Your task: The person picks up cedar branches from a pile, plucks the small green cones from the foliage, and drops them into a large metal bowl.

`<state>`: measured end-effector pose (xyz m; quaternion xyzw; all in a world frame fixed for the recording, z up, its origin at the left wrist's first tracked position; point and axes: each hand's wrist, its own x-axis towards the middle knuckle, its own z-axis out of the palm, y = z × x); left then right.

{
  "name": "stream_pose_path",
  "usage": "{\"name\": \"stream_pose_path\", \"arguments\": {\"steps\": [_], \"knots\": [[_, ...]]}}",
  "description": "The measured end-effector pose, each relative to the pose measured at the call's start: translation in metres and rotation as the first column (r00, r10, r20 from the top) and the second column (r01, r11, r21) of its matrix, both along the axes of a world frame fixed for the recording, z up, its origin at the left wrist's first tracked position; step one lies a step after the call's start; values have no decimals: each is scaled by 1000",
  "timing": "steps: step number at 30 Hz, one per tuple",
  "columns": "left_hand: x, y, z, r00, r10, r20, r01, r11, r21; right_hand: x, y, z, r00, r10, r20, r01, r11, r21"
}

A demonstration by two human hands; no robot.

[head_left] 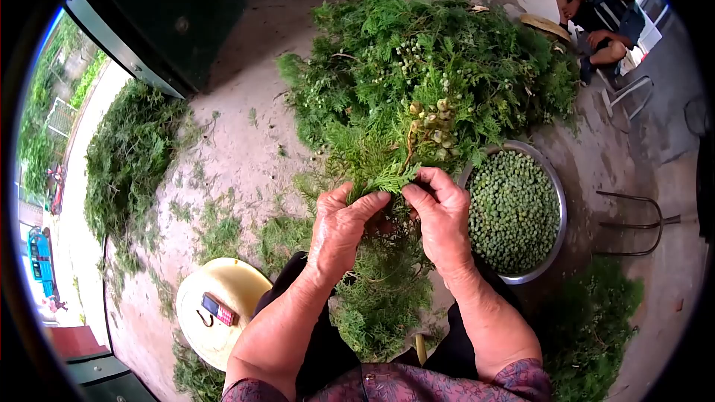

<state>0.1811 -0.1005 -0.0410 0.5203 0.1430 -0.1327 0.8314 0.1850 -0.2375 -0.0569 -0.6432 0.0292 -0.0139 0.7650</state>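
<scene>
In front of my lap I hold a leafy green conifer sprig point(395, 177) in both hands. My left hand point(337, 229) is closed on its lower part, thumb pressed on top. Close beside it, my right hand point(443, 222) pinches the same sprig between thumb and fingers. A cluster of pale round cones point(433, 126) shows just beyond my fingertips. To the right of my right hand, a metal basin point(561, 234) is filled with small green cones point(515, 208). Loose green clippings point(383, 290) lie below my hands, between my legs.
A large heap of conifer branches point(372, 67) spreads ahead, with another pile point(134, 160) at left. A pale round stool point(205, 283) beside my left leg carries a red phone point(218, 309). Metal stool legs point(655, 223) jut in at right. A seated person point(611, 11) is at upper right.
</scene>
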Motion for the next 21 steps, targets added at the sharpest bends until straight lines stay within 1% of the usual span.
{"name": "stream_pose_path", "arguments": {"steps": [1,3,5,6,7,8,9,11,13,14,15,16,17,18,21], "knots": [[0,-1,2,1000,-4,-6,4,1000,-10,-1,-1,0,999,4,-44,1,993,114],[0,-1,2,1000,8,-26,-8,1000,-21,-3,-2,-1,991,29,-131,17,941,337],[1,1,1,998,35,-52,-36,999,-22,1,-10,1,981,47,-188,53,869,492],[1,-1,4,989,100,-108,-101,995,-1,5,-15,1,992,16,-121,48,859,510],[1,0,4,994,77,-74,-77,997,8,9,-18,2,998,-16,-54,42,849,527],[0,1,4,998,54,-39,-53,998,17,10,-21,5,999,-18,-43,39,844,535],[0,2,4,1000,30,-4,-30,999,28,10,-20,18,996,-26,-83,67,834,548],[-1,4,1,999,-5,35,2,997,72,9,-23,22,997,52,-63,-7,822,569],[-2,3,0,994,-45,102,30,989,142,9,-25,13,991,134,-6,-122,916,381],[-3,2,-7,990,-61,128,38,983,177,6,-22,11,993,120,3,-119,974,191],[-5,1,-5,984,-109,144,71,967,243,5,-16,10,993,46,107,-35,994,-104],[-6,0,-3,975,-156,157,102,946,309,5,-12,12,971,13,238,59,955,-290],[-7,-1,-1,965,-204,167,129,918,374,5,-9,14,930,7,369,172,876,-451],[-8,-1,-1,967,-196,161,124,920,372,3,-10,17,939,33,343,150,858,-492],[-8,1,7,958,-230,173,131,883,450,4,-9,9,937,22,350,173,840,-514]]}}
